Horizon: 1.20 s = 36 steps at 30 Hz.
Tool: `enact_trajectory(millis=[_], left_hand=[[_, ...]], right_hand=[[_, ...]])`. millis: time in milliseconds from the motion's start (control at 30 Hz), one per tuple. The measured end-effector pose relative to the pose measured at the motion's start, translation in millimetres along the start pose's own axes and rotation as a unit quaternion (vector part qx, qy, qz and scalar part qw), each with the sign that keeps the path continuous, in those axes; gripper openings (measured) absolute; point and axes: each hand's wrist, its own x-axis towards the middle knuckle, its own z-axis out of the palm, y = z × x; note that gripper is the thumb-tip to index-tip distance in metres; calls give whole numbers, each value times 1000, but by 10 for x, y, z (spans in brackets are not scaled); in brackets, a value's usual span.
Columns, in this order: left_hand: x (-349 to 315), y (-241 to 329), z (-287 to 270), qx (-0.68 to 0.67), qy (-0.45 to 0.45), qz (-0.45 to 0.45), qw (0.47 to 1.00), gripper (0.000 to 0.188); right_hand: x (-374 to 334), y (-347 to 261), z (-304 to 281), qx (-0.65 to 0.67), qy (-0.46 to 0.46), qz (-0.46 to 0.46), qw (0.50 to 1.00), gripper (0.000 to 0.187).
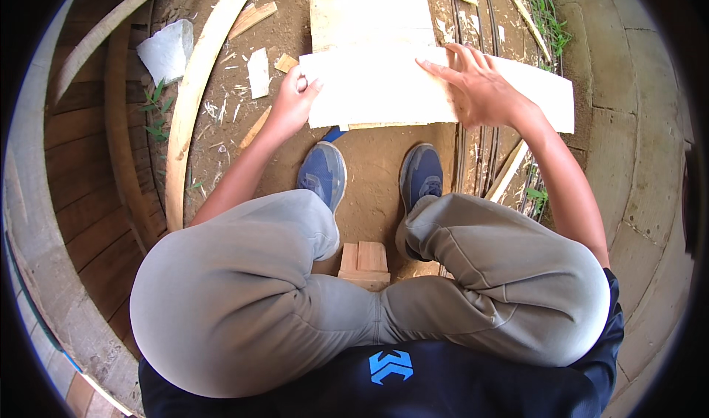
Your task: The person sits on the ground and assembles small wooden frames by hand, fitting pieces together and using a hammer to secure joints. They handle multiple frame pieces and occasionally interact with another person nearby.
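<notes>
A long, pale wooden board lies crosswise in front of my feet, raised off the ground. My left hand grips its left end, thumb on top and fingers curled at the edge. On the board's right half rests my right hand, its thumb and fingers spread, fingertips at the far edge. Another pale wooden piece extends beyond the board, partly covered by it. Below the near edge pokes a bit of something blue, mostly hidden.
Brown soil with wood chips surrounds my shoes. Long wooden strips lie at left, near a whitish stone-like block. Dark thin rods run along the right, beside a paved strip. Small wooden blocks sit between my legs.
</notes>
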Motion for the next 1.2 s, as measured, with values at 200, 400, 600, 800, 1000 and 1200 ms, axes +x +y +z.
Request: enact_trajectory(millis=[200, 400, 600, 800, 1000, 1200], left_hand=[[-6, -79, -19, -14, -14, 4, 1000, 34], [-28, -27, -10, -11, -9, 12, 1000, 34], [-83, -161, -88, -82, -27, 16, 996, 37], [-135, -184, -58, -73, -28, 13, 997, 38], [-117, -238, -53, -67, -30, 30, 997, 39], [-147, -162, -40, -51, -23, 13, 998, 38]], right_hand=[[-33, -51, 11, 0, 12, -8, 1000, 106], [-42, -44, -29, 16, -10, -3, 1000, 107], [-40, 14, 127, 29, 38, -26, 999, 109], [-14, -32, 98, 60, -29, -13, 998, 114], [11, 7, 168, 55, -31, -6, 998, 118], [2, -24, 131, 52, -40, 6, 998, 124]])
